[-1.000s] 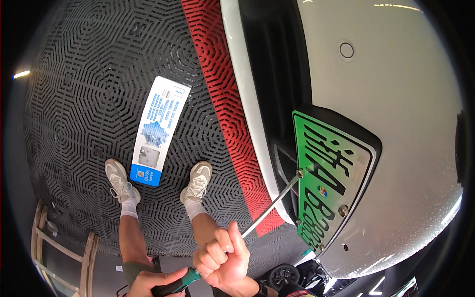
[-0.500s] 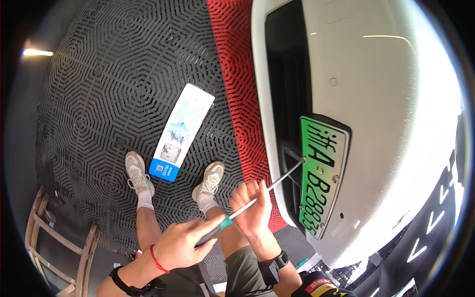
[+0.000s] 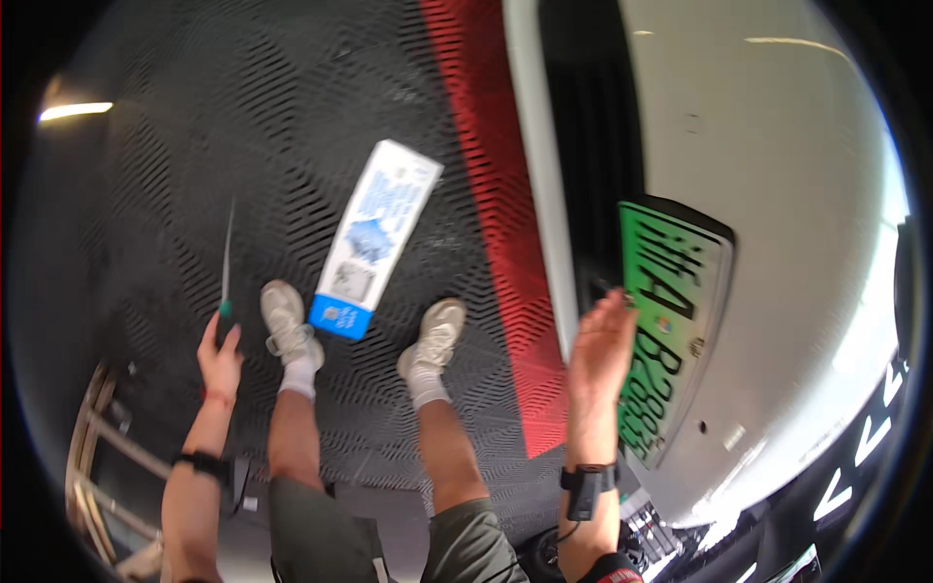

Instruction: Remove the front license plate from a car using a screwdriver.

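Note:
My left hand (image 3: 222, 361) is closed around the handle of a screwdriver (image 3: 225, 308), out to the left over the dark floor. The screwdriver's green collar and long thin metal shaft point away from me. At the long edge of a green license plate (image 3: 671, 330) on the white car (image 3: 758, 214), my right hand (image 3: 601, 340) has its fingers drawn together. Its fingertips touch the spot where a plate screw sits, and whatever they pinch is hidden. The plate lies in a dark frame on the car body.
A white and blue flat package (image 3: 374, 233) lies on the black grid floor (image 3: 175, 194) between my shoes. A red floor strip (image 3: 496, 223) runs beside the car. At the lower left stands a wooden frame (image 3: 126, 442). A ceiling light strip shows at far left.
The screwdriver has come away from the plate and swung far left in my left hand. My right hand has left the screwdriver's shaft and moved up to the plate's edge.

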Tool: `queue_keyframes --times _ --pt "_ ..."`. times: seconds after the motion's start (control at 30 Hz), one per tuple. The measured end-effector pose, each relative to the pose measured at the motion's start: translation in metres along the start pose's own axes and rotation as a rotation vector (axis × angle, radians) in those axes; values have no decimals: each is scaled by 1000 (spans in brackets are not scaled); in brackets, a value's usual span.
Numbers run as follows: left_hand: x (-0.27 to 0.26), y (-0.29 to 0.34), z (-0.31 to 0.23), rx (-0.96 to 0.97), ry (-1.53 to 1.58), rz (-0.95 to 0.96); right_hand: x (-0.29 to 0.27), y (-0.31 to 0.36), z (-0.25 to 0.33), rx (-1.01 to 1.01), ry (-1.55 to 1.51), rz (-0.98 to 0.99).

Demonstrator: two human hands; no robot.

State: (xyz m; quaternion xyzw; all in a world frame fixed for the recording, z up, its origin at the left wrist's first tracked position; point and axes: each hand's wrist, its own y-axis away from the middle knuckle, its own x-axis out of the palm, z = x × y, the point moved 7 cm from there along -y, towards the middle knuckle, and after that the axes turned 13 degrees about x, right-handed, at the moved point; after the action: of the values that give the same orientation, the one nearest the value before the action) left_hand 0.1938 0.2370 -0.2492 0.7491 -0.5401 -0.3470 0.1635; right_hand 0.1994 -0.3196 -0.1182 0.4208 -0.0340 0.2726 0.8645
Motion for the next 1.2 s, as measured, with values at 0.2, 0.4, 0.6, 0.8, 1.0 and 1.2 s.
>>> queue_keyframes --times 0.2,0.4,0.6,0.8,1.0,1.2 --pt "-34 -88 21 428 -675 -221 6 -7 -2 118 -176 239" --pt "20 -125 37 379 -955 -165 7 -8 8 118 -303 255" --pt "44 -150 79 227 -1128 -49 7 6 -33 105 -163 -92" --pt "121 -104 82 721 -928 166 -4 56 -185 614 50 26" --pt "228 -64 114 688 -1145 640 -38 109 -294 937 108 -145" --pt "227 -89 139 897 -1374 653 -60 112 -313 1055 104 -132"
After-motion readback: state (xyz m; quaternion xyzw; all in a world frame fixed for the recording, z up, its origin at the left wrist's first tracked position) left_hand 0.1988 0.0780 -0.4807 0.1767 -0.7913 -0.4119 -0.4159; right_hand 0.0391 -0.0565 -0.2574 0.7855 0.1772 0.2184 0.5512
